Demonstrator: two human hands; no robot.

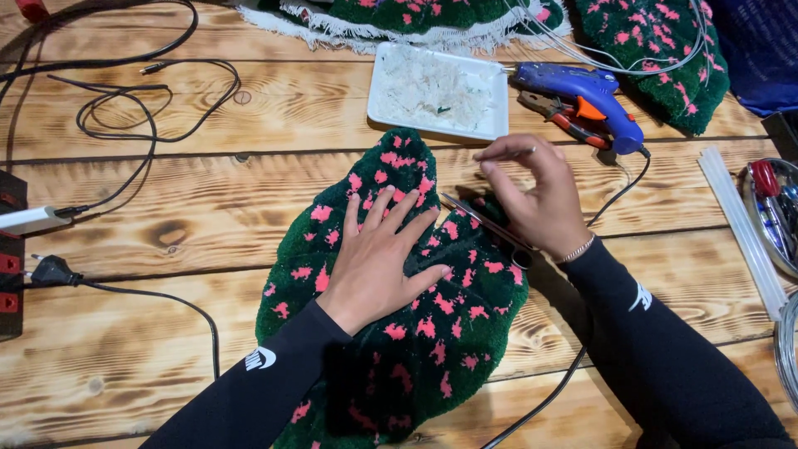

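A leaf-shaped tufted rug piece (399,316), dark green with pink flecks, lies near the front edge of the wooden table (166,224), its tip pointing toward the back. The left hand (378,262) presses flat on it, fingers spread. The right hand (536,195) holds scissors (486,224), blades low over the pile. Toward the back edge, a white tray (436,91) contains pale fluffy trimmings.

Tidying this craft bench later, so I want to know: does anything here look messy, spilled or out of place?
Nothing is spilled. The white rectangular tray holds a heap of pale fibre trimmings, contained. Black cables loop loosely across the wooden table, and the blue glue gun lies on orange-handled pliers.
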